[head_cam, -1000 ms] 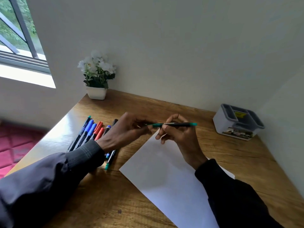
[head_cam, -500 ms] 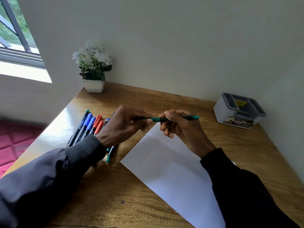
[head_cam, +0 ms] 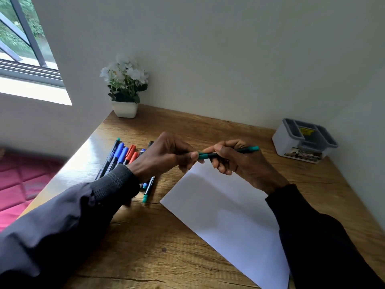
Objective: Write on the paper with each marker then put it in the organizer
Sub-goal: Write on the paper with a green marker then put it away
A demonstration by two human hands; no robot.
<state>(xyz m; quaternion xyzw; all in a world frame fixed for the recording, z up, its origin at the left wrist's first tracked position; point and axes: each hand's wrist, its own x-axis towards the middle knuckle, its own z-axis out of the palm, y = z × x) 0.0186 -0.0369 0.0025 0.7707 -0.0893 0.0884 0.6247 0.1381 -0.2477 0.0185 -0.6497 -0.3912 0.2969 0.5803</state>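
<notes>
**Green marker clamped between both hands above the paper**

Green at both ends and black along the barrel, the green marker point(head_cam: 229, 152) is held in the air over the far corner of the sheet of paper point(head_cam: 225, 215). It lies nearly level, its right end a little higher.

The right hand point(head_cam: 245, 163) has its grip closed round the barrel. The thumb and forefinger are on top, the other fingers are curled under, and the back of the hand faces the camera. The left hand point(head_cam: 166, 157) pinches the green cap end between thumb and fingertips, knuckles up and wrist raised off the bench point(head_cam: 145, 247). Whether the cap is fully seated cannot be told. The two hands almost meet at the cap, and both forearms in dark sleeves reach in from the near edge.

The paper lies slantwise on the wooden bench under the right forearm. Loose markers point(head_cam: 123, 155) in blue, red and black lie side by side on the bench behind the left wrist. One green-tipped marker point(head_cam: 149, 187) pokes out just beside the left cuff.

The organizer point(head_cam: 304, 140), white with a grey divided top, stands at the far right of the bench near the wall, well apart from the hands. A potted white flower point(head_cam: 125, 90) sits at the far left corner.
</notes>
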